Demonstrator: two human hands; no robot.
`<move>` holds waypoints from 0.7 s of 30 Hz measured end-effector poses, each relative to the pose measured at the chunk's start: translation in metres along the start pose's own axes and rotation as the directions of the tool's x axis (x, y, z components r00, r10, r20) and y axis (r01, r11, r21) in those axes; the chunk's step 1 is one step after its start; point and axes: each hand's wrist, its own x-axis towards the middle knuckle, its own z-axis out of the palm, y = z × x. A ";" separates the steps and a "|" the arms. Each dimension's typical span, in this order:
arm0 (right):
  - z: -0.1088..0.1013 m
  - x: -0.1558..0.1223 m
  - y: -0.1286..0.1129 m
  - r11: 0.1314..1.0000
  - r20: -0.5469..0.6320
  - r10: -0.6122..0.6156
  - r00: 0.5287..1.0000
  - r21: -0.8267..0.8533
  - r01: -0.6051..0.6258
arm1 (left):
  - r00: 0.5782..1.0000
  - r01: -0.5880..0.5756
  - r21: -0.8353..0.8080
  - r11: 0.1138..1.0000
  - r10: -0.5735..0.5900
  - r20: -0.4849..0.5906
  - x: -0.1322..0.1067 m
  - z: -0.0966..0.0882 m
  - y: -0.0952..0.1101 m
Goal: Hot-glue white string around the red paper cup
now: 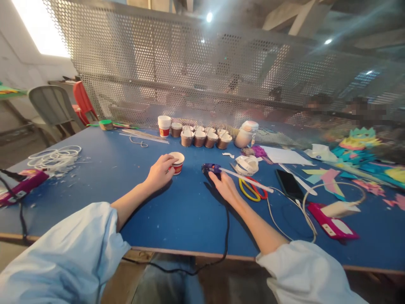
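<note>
My left hand (163, 171) is closed around the side of a small red-and-white paper cup (179, 158) that stands upright on the blue table (186, 211). To the right, my right hand (225, 185) grips a dark blue glue gun (211, 168). A long white glue stick (249, 180) sticks out of its back, and a black cord trails down past the table's front edge. The gun's nozzle points left, a little apart from the cup. Close to my right wrist lie scissors (253, 188) with yellow and red handles.
Behind the cup stand a stack of paper cups (164, 126), several brown cups (199, 138) and a pale jar (246, 134). A phone (289, 184), a magenta power strip (332, 221) and paper scraps (330, 179) lie right. White cord coils (55, 157) lie left. A perforated metal screen (177, 67) borders the back.
</note>
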 end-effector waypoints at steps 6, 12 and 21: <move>0.001 -0.004 0.006 0.997 -0.030 -0.015 0.999 0.074 0.017 | 0.997 -0.044 -0.007 0.999 0.043 -0.063 0.002 -0.006 -0.001; 0.002 -0.006 0.009 0.994 -0.105 -0.043 0.994 0.095 0.053 | 0.975 0.105 0.012 0.994 -0.100 -0.196 0.007 -0.015 -0.014; 0.008 -0.005 0.012 0.996 -0.176 -0.085 0.981 0.022 0.090 | 0.660 0.624 -0.138 0.769 -0.613 -0.433 0.000 -0.039 -0.075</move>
